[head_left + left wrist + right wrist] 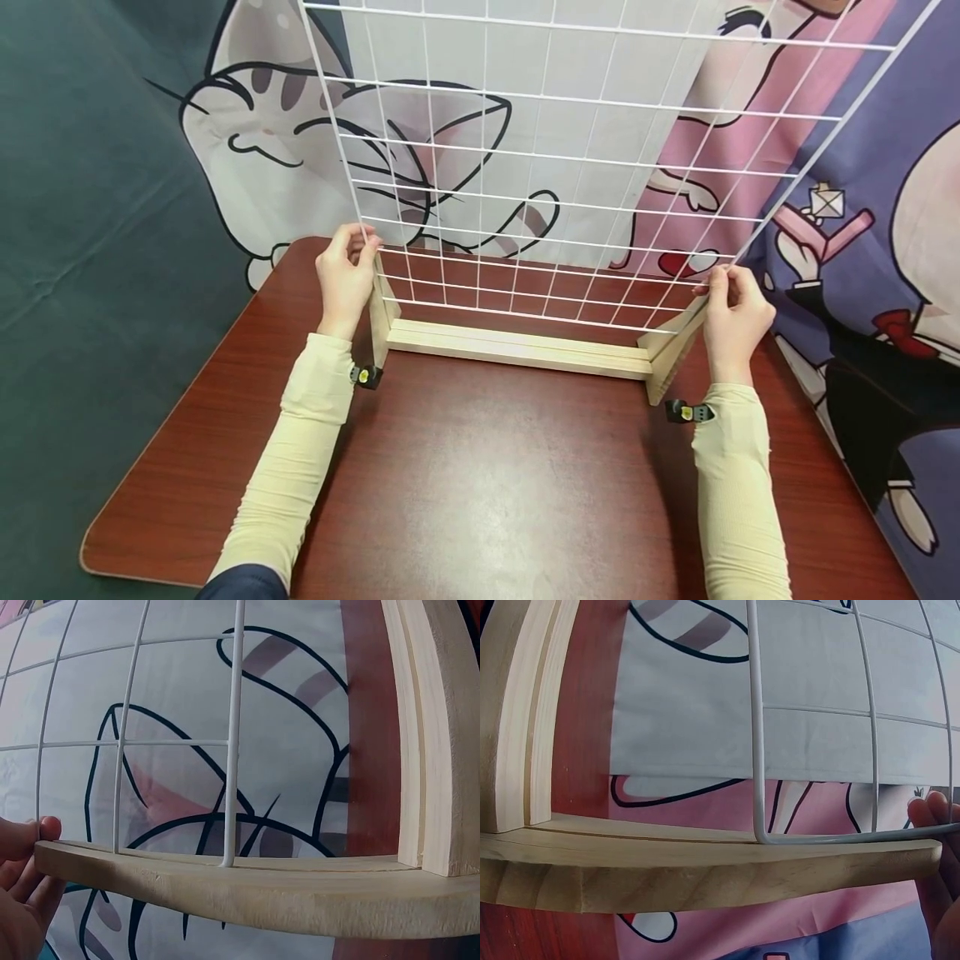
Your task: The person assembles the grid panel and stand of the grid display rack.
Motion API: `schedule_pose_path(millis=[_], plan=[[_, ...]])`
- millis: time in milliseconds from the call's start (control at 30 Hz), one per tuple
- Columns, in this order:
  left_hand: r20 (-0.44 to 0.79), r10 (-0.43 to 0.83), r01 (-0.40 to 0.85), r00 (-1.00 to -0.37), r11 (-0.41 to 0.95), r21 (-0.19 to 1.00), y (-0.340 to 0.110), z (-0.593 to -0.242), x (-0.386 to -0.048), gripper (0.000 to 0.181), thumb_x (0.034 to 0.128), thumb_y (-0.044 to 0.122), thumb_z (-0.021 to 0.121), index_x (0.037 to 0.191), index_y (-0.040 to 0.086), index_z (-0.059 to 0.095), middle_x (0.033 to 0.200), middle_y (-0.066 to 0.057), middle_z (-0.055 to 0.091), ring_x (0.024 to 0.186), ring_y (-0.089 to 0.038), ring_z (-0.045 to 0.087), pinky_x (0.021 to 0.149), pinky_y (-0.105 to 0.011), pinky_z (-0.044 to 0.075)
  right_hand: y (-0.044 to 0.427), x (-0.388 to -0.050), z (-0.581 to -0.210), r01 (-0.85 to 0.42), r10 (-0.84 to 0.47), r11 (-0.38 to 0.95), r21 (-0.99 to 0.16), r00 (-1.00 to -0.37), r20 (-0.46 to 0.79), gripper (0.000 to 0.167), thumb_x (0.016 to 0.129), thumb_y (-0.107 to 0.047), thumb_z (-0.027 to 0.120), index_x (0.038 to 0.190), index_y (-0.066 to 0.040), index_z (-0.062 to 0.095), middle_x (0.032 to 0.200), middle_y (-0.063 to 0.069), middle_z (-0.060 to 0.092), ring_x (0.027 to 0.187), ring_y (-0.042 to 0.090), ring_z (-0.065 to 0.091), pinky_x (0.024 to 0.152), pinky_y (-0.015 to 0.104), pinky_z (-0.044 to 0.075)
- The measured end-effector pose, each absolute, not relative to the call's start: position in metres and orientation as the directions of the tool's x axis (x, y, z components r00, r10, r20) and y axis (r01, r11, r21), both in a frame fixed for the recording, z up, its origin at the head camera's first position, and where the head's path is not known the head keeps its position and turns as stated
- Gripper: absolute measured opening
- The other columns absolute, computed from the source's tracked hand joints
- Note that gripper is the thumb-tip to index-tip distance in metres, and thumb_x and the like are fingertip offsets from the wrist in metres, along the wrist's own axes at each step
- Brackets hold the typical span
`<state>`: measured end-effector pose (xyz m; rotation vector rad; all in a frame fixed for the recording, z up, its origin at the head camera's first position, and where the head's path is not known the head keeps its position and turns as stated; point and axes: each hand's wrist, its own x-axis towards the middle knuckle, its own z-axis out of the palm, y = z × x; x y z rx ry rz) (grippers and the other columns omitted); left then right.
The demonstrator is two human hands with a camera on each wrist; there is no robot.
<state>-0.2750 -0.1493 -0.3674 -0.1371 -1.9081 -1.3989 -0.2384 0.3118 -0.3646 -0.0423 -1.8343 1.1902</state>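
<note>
cartoon cloth (258,171) behind a reddish tabletop (480,483). head view: white wire grid (537,154) at 12 o'clock, low end inside the wooden stand (517,347), left hand (348,275) pinching it at 9ish, right hand (733,323) too at 3. left wrist: that hand's at 8. right wrist: at 4.
</note>
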Motion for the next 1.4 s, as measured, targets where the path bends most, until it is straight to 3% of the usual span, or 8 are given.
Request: schedule_pose_path(millis=[167,333,467,700,967,1167,1233,1400], plan=[[0.610,-0.319,0.485,-0.726,0.392,0.782,-0.151,-0.369,-0.279,0.016,0.0905,0.001,0.063,0.104,-0.007,0.065,0.094,-0.022,0.073,0.079,0.002,0.060,0.075,-0.009,0.047,0.314,-0.237,-0.365,-0.444,0.448,0.543,-0.713,-0.565,0.693,0.024,0.095,-0.011,0.059,0.086,0.010,0.064,0.069,-0.029,0.061,0.061,-0.013,0.060,0.061,0.005,0.046],[0.618,-0.310,0.490,-0.723,0.400,0.774,-0.150,-0.367,-0.280,0.016,0.0902,-0.001,0.062,0.104,-0.007,0.065,0.094,-0.021,0.073,0.082,-0.003,0.061,0.077,-0.010,0.047,0.314,-0.237,-0.364,-0.417,0.467,0.540,-0.731,-0.574,0.672,0.021,0.094,-0.007,0.059,0.090,0.013,0.064,0.069,-0.026,0.060,0.061,-0.009,0.060,0.061,0.006,0.045],[0.620,-0.294,0.485,-0.727,0.419,0.767,-0.150,-0.366,-0.280,0.016,0.0914,0.000,0.061,0.106,-0.006,0.064,0.094,-0.021,0.073,0.081,-0.002,0.062,0.076,-0.009,0.047,0.315,-0.235,-0.361,-0.379,0.454,0.590,-0.713,-0.575,0.681,0.025,0.096,-0.012,0.056,0.090,0.011,0.064,0.069,-0.032,0.058,0.062,-0.015,0.057,0.060,0.005,0.041],[0.643,-0.274,0.480,-0.715,0.475,0.737,-0.151,-0.363,-0.281,0.027,0.1007,0.020,0.049,0.113,-0.001,0.062,0.087,-0.017,0.073,0.076,-0.021,0.068,0.064,-0.008,0.042,0.316,-0.234,-0.358,-0.325,0.441,0.661,-0.676,-0.561,0.701,0.038,0.100,-0.025,0.051,0.087,0.006,0.066,0.068,-0.042,0.053,0.063,-0.021,0.049,0.060,0.008,0.031],[0.647,-0.316,0.440,-0.694,0.525,0.728,-0.150,-0.359,-0.286,0.034,0.1027,0.033,0.044,0.109,0.007,0.065,0.076,-0.013,0.072,0.061,0.014,0.053,0.061,-0.014,0.035,0.309,-0.234,-0.355,-0.243,0.523,0.631,-0.737,-0.569,0.635,0.047,0.099,-0.040,0.047,0.081,-0.001,0.066,0.058,-0.041,0.052,0.056,-0.023,0.049,0.058,0.008,0.031],[0.628,-0.343,0.429,-0.698,0.502,0.751,-0.149,-0.359,-0.286,0.035,0.1015,0.035,0.046,0.100,0.008,0.067,0.075,-0.014,0.070,0.061,0.012,0.054,0.063,-0.014,0.036,0.308,-0.234,-0.347,-0.153,0.546,0.628,-0.763,-0.612,0.572,0.042,0.098,-0.046,0.043,0.066,-0.028,0.062,0.054,-0.042,0.049,0.054,-0.023,0.047,0.059,0.011,0.030],[0.620,-0.354,0.424,-0.700,0.492,0.760,-0.149,-0.358,-0.286,0.034,0.1007,0.036,0.047,0.099,0.009,0.068,0.073,-0.012,0.070,0.061,0.009,0.054,0.062,-0.014,0.036,0.308,-0.235,-0.343,-0.113,0.545,0.640,-0.760,-0.631,0.552,0.044,0.098,-0.048,0.042,0.065,-0.028,0.063,0.053,-0.043,0.047,0.055,-0.024,0.045,0.059,0.012,0.029],[0.603,-0.373,0.411,-0.705,0.478,0.777,-0.149,-0.357,-0.287,0.034,0.0985,0.036,0.050,0.095,0.009,0.070,0.069,-0.007,0.070,0.058,0.009,0.053,0.063,-0.015,0.035,0.309,-0.235,-0.338,-0.072,0.526,0.662,-0.746,-0.664,0.531,0.049,0.098,-0.046,0.042,0.075,-0.013,0.070,0.053,-0.044,0.046,0.058,-0.024,0.044,0.060,0.014,0.028]])
